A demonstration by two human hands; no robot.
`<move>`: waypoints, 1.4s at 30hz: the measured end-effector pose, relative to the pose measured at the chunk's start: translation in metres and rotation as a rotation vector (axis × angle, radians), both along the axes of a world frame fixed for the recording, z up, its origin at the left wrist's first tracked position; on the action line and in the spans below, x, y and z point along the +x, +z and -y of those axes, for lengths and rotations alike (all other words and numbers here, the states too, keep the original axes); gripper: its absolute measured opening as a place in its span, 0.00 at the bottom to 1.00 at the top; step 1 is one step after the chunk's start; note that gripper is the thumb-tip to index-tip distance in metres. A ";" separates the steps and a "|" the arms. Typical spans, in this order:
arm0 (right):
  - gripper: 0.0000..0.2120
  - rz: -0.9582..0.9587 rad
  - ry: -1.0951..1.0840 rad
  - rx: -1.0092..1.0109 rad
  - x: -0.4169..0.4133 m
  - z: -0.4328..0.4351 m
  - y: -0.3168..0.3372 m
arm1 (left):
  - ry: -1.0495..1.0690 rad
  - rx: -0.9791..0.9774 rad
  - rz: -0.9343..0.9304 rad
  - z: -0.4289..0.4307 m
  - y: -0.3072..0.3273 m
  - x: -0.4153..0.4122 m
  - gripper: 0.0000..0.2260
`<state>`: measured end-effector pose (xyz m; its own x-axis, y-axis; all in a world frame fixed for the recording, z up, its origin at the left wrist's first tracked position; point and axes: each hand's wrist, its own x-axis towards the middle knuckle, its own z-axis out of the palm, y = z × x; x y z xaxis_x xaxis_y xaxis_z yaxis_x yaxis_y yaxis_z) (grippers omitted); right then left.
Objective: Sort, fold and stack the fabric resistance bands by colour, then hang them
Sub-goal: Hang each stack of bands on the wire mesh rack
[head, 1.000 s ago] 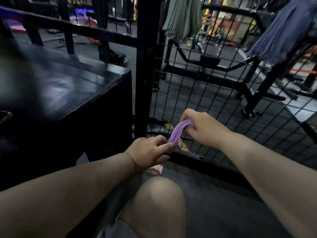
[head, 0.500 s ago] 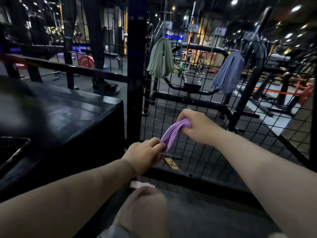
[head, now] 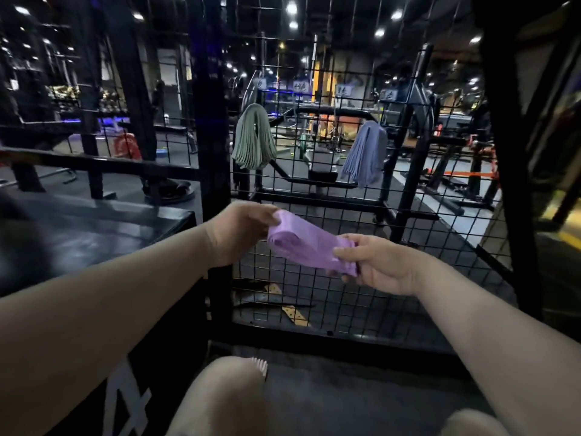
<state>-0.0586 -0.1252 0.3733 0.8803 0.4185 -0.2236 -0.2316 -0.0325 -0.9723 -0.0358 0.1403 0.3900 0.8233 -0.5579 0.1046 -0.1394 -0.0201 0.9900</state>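
1. Three bundles of bands are showing. One purple bundle (head: pixel 303 247) is sitting in the hands. One green bundle (head: pixel 254 136) and one blue-grey bundle (head: pixel 366 154) are hanging high on the wire mesh panel (head: pixel 314 297), apart from each other.
2. The single bands in each bundle are blurring together and cannot be counted. Whatever is bearing the hanging bundles is hiding behind the fabric.
3. The left hand (head: pixel 242 231) is gripping the purple bundle's upper end with curled fingers. The right hand (head: pixel 380 265) is pinching its lower end between thumb and fingers. The bundle is spanning the air between them, before the mesh, just right of the black desk (head: pixel 94 228)'s far right corner.
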 end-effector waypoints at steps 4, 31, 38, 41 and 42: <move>0.18 -0.047 0.033 0.124 -0.008 0.004 -0.004 | -0.017 -0.008 0.034 0.026 0.020 -0.001 0.13; 0.23 0.398 -0.052 -0.126 -0.017 -0.016 0.061 | -0.129 0.278 0.084 0.080 0.074 -0.012 0.08; 0.27 0.363 -0.034 -0.186 -0.021 -0.013 0.084 | -0.145 0.148 0.047 0.073 0.075 0.001 0.05; 0.26 0.358 -0.057 -0.118 -0.018 -0.010 0.091 | -0.177 0.091 0.004 0.074 0.079 0.006 0.06; 0.20 0.367 -0.068 -0.088 -0.015 -0.008 0.092 | -0.174 0.089 0.004 0.074 0.080 0.008 0.06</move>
